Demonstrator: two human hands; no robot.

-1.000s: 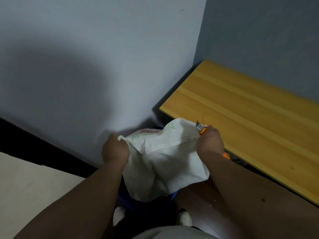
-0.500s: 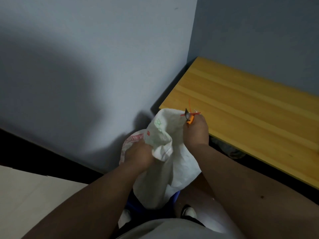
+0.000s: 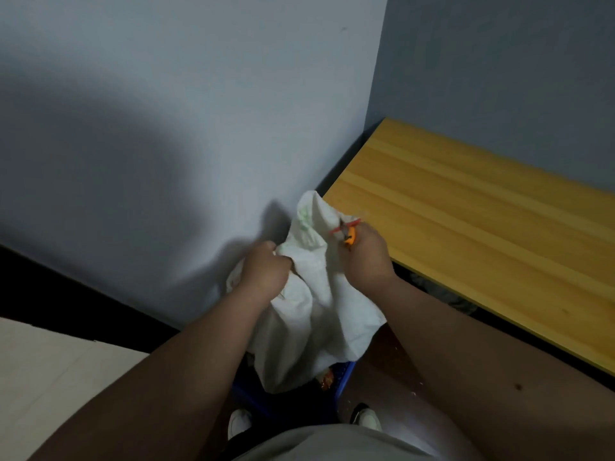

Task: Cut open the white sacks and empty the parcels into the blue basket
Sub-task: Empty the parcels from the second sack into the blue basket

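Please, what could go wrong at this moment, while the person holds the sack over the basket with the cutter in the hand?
The right hand grips the orange cutter with its blade exposed beside the white sack, near the left hand; a slip might cut its fingers or the fabric. The sack hangs past the edge of the blue basket, so parcels may fall on the floor.

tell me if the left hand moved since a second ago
Yes. The left hand slid right along the white sack, toward the wooden table edge.

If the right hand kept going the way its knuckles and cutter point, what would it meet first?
The right hand points its orange cutter up and left into the white sack, so the sack's top fold comes first, probably then the wall; depth unclear.
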